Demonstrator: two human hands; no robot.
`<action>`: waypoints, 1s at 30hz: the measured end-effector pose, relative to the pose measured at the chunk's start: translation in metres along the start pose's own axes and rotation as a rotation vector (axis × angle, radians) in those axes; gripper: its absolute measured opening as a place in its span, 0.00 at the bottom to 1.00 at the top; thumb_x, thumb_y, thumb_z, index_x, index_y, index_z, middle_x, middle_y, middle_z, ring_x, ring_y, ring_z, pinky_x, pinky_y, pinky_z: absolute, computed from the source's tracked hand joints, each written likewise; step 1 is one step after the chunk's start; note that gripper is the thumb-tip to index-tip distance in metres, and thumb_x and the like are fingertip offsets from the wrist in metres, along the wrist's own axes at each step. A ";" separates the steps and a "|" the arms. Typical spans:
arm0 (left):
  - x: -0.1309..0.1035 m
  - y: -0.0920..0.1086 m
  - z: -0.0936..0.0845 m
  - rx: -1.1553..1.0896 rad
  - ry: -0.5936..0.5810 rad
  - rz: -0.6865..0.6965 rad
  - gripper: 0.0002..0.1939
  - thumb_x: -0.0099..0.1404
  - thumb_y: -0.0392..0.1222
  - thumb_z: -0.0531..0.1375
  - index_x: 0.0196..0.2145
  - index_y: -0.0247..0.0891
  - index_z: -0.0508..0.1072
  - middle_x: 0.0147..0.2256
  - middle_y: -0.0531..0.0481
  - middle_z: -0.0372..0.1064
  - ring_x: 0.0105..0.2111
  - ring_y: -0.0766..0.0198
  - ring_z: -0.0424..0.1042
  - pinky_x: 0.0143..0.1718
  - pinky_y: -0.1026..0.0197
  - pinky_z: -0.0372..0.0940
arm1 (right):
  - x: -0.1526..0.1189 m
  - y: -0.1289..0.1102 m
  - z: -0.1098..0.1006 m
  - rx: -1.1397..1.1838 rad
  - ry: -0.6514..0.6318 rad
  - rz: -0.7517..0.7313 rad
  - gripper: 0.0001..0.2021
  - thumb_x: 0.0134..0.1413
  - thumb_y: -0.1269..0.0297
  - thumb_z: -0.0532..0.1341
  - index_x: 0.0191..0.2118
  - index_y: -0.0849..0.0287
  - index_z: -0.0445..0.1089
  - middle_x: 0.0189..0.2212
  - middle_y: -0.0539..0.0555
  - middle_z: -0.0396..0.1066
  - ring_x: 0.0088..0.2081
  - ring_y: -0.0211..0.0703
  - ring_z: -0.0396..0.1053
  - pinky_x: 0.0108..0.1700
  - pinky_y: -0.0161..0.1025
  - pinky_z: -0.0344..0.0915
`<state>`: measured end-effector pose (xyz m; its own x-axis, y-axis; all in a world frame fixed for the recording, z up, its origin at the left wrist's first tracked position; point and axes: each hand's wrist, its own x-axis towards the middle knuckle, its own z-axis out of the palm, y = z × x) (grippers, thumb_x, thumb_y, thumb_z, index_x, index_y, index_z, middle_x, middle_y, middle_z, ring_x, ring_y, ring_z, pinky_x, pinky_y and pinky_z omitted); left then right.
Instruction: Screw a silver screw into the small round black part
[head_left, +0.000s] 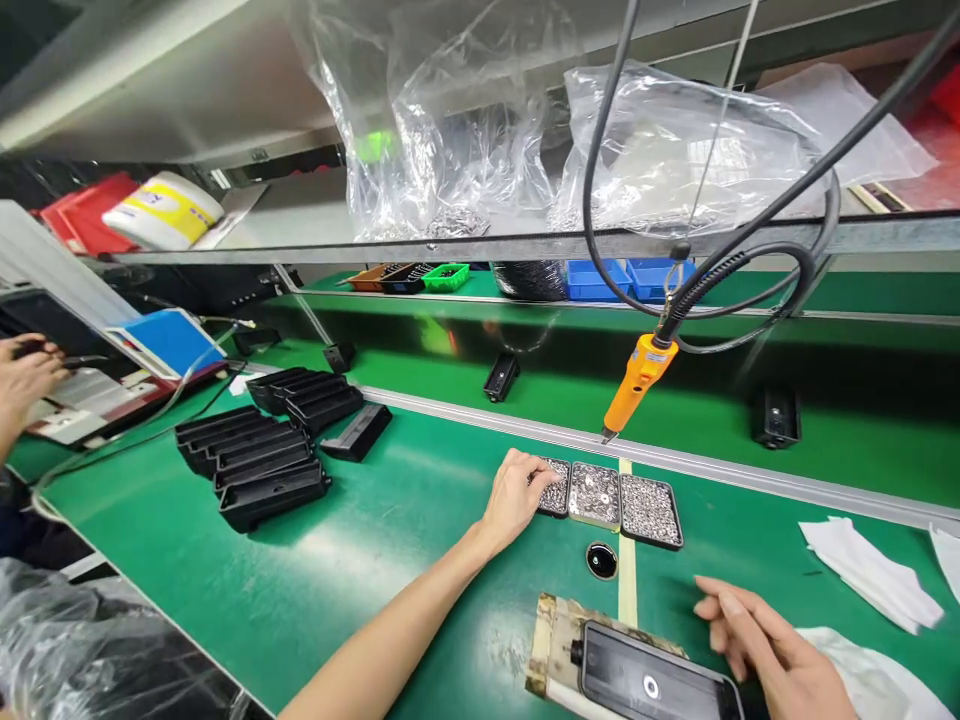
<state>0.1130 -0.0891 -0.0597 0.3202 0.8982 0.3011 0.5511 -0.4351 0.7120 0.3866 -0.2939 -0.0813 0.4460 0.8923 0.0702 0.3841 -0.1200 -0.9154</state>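
My left hand [517, 497] reaches into the leftmost of three small trays, its fingertips pinched together over the tiny metal parts [555, 488]; what they hold, if anything, is too small to make out. Beside it stand a middle tray of shiny metal pieces [595, 494] and a right tray of small metal parts [650, 510]. My right hand [776, 645] hovers with fingers apart, holding nothing, by the right end of a black rectangular housing [652, 680]. That housing lies in a worn, light-coloured fixture [551, 650]. A round black disc [601, 560] rests between trays and fixture.
An orange electric screwdriver [640, 385] hangs by its cable above the trays. Several black housings [270, 490] are stacked at left. White cloths [870, 570] lie at right. A co-worker's hand [30, 375] shows far left. Plastic bags [690, 150] fill the overhead shelf.
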 end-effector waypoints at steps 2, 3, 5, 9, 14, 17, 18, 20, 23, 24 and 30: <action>-0.002 0.000 0.000 -0.071 0.003 -0.036 0.14 0.75 0.48 0.63 0.35 0.36 0.78 0.35 0.50 0.76 0.42 0.59 0.76 0.51 0.50 0.70 | 0.015 -0.027 -0.004 -0.006 0.020 -0.035 0.25 0.62 0.35 0.59 0.45 0.50 0.81 0.31 0.53 0.76 0.24 0.41 0.69 0.28 0.37 0.71; -0.004 0.001 0.000 -0.106 0.006 -0.059 0.14 0.75 0.49 0.63 0.35 0.36 0.78 0.35 0.50 0.77 0.41 0.60 0.76 0.51 0.51 0.70 | 0.024 -0.040 -0.004 -0.017 0.038 -0.053 0.25 0.62 0.35 0.60 0.46 0.49 0.81 0.33 0.53 0.77 0.26 0.42 0.69 0.29 0.38 0.71; -0.009 0.002 0.001 -0.176 0.012 -0.109 0.13 0.73 0.49 0.64 0.36 0.36 0.79 0.35 0.50 0.77 0.39 0.60 0.75 0.48 0.52 0.70 | 0.046 -0.065 0.000 -0.028 0.058 -0.091 0.24 0.63 0.35 0.60 0.49 0.47 0.79 0.38 0.53 0.78 0.30 0.44 0.71 0.34 0.41 0.72; -0.025 0.009 0.002 -0.324 0.032 -0.185 0.08 0.70 0.44 0.66 0.38 0.38 0.83 0.36 0.49 0.80 0.34 0.61 0.73 0.40 0.58 0.67 | 0.098 -0.105 0.027 0.025 0.069 -0.201 0.33 0.59 0.35 0.64 0.63 0.47 0.69 0.54 0.56 0.75 0.52 0.54 0.74 0.55 0.53 0.72; -0.048 0.030 -0.002 -0.481 0.097 -0.207 0.08 0.68 0.43 0.66 0.33 0.40 0.84 0.35 0.49 0.80 0.37 0.59 0.72 0.41 0.60 0.65 | 0.151 -0.136 0.074 0.111 0.037 -0.325 0.43 0.53 0.39 0.71 0.69 0.51 0.60 0.64 0.59 0.67 0.63 0.57 0.67 0.65 0.57 0.65; -0.057 0.040 -0.003 -0.524 0.095 -0.206 0.06 0.65 0.41 0.69 0.30 0.41 0.83 0.32 0.51 0.78 0.36 0.61 0.69 0.40 0.61 0.63 | 0.163 -0.144 0.089 0.143 0.047 -0.338 0.30 0.58 0.41 0.69 0.58 0.54 0.70 0.54 0.58 0.75 0.54 0.56 0.73 0.61 0.58 0.67; -0.059 0.042 -0.003 -0.535 0.088 -0.208 0.06 0.65 0.41 0.70 0.30 0.41 0.82 0.32 0.52 0.78 0.35 0.61 0.68 0.40 0.61 0.62 | 0.163 -0.145 0.091 0.143 0.055 -0.333 0.27 0.59 0.42 0.68 0.55 0.55 0.71 0.51 0.57 0.76 0.51 0.56 0.74 0.59 0.58 0.68; -0.063 0.044 0.000 -0.563 0.066 -0.219 0.05 0.65 0.40 0.70 0.31 0.40 0.82 0.32 0.52 0.78 0.34 0.62 0.68 0.39 0.61 0.62 | 0.159 -0.145 0.088 0.142 0.054 -0.324 0.24 0.59 0.45 0.69 0.54 0.55 0.73 0.48 0.56 0.76 0.48 0.54 0.74 0.57 0.58 0.67; -0.068 0.046 0.005 -0.626 0.010 -0.231 0.03 0.68 0.39 0.68 0.35 0.40 0.82 0.29 0.53 0.77 0.30 0.64 0.70 0.36 0.62 0.63 | 0.140 -0.144 0.076 0.183 0.011 -0.306 0.23 0.60 0.50 0.69 0.57 0.53 0.71 0.40 0.53 0.77 0.42 0.51 0.74 0.52 0.53 0.69; -0.070 0.047 0.007 -0.645 -0.008 -0.228 0.03 0.68 0.39 0.67 0.36 0.39 0.82 0.29 0.53 0.77 0.30 0.64 0.70 0.36 0.62 0.64 | 0.133 -0.145 0.071 0.221 -0.006 -0.298 0.23 0.61 0.52 0.69 0.58 0.53 0.71 0.36 0.51 0.76 0.40 0.50 0.74 0.49 0.51 0.69; -0.076 0.055 0.010 -0.643 -0.037 -0.116 0.05 0.67 0.35 0.69 0.35 0.42 0.85 0.34 0.51 0.82 0.34 0.63 0.73 0.38 0.62 0.66 | 0.087 -0.161 0.052 0.562 -0.096 -0.222 0.18 0.63 0.58 0.65 0.57 0.51 0.69 0.26 0.46 0.65 0.29 0.42 0.67 0.34 0.42 0.68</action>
<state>0.1264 -0.1815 -0.0499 0.3192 0.9294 0.1855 0.0170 -0.2013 0.9794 0.3217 -0.1744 0.0513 0.3192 0.9081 0.2712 -0.0376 0.2980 -0.9538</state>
